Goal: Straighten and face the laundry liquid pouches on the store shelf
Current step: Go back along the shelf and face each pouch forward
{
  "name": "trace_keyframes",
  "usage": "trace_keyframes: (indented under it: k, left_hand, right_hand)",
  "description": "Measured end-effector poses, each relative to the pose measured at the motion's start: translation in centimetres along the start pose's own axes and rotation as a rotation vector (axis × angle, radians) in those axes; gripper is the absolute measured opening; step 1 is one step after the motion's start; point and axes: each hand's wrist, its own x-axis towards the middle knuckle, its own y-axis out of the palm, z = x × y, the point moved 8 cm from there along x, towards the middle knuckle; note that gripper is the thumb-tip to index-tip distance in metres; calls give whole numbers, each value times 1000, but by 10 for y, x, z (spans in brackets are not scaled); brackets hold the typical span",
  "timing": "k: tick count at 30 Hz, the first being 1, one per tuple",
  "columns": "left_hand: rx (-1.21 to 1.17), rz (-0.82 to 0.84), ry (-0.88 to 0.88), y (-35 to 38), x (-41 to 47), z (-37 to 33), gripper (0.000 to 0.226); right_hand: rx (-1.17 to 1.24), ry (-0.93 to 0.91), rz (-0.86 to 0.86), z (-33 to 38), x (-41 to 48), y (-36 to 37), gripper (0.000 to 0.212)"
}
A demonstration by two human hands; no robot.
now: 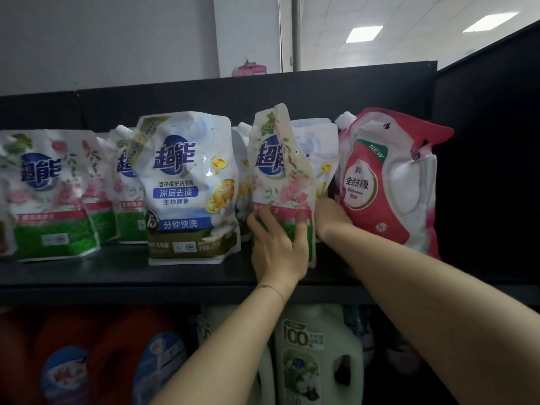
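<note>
Laundry liquid pouches stand in a row on a black shelf [122, 273]. A floral pouch [280, 176] with pink roses stands turned partly sideways, its top creased. My left hand [277, 247] grips its lower front, fingers spread across the green band. My right hand [330, 214] reaches behind that pouch's right edge, against a white pouch [321, 147] behind it; its fingers are hidden. To the right a red and white pouch [388, 182] leans, its top folded. A white and blue pouch [187, 185] faces forward to the left.
More floral pouches [49, 194] fill the shelf's left end. A black side panel [485, 159] closes the shelf on the right. On the shelf below stand red-orange detergent jugs [96, 355] and white jugs [318, 355].
</note>
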Motion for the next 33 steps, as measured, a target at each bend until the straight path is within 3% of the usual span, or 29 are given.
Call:
trace_keyframes:
  k: [5,7,9,12,15,18,21,23,27,33]
  left_hand:
    - [8,-54,-35,-7,-4,-1,64]
    - [9,-132,71,-15,-8,-11,47]
    - [63,-207,289,-21,-16,-28,23]
    - [226,-167,610,-11,-33,-58,12]
    - [280,-12,817,12,-56,-88,22]
    - [158,177,730,29,-60,-108,21]
    - [87,336,424,48,-46,-109,42]
    - [71,369,330,59,-36,-109,56]
    - [229,541,378,91,-27,-101,92]
    - [88,492,376,109,-6,-97,122]
  right_hand:
    - [-246,-69,64,11,-25,-32,27]
    - [-294,-111,59,16,-46,-46,31]
    - [-296,-203,55,16,-62,-53,26]
    - [-129,-384,-174,10,-77,-86,12]
    - [-324,-690,-524,15,-107,-110,13]
    - [-500,-789,-606,2,-117,-119,34]
    - [-620,-775,-510,-20,-112,-112,55]
    - [-660,-762,-447,-39,-107,-102,64]
    - [-718,-819,-403,-61,-99,-89,63]
    - [-802,-913,-302,-83,-74,-95,77]
